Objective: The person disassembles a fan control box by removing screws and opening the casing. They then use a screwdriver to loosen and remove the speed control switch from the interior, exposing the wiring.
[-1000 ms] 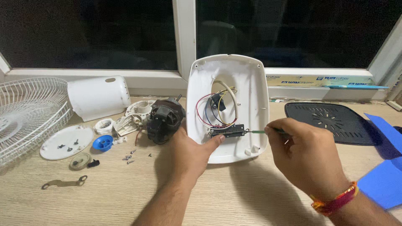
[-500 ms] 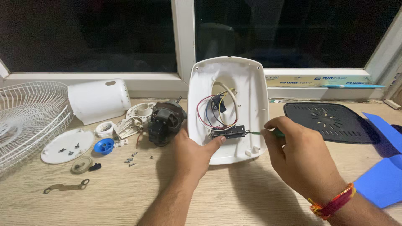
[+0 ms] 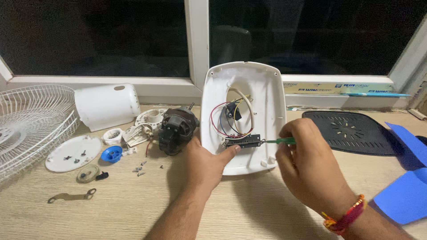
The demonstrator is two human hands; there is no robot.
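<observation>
Screwdriver (image 3: 279,141) sits pinched in my right hand (image 3: 307,171), tip on the switch block (image 3: 243,141) inside the white shell (image 3: 242,118), mid-table. My left hand (image 3: 205,166) grips the shell's near-left edge, thumb pressed by the block. Motor (image 3: 177,129), screws (image 3: 138,168) and grille (image 3: 31,124) already lie loose at left; the block stays wired in.

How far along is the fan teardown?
Done: grille, white cover, motor and blue blades lie apart on the table, with loose screws beside them. In hand: left hand steadies the base shell; right hand has a green screwdriver at the black switch block. Left: block and wires sit in the shell.
</observation>
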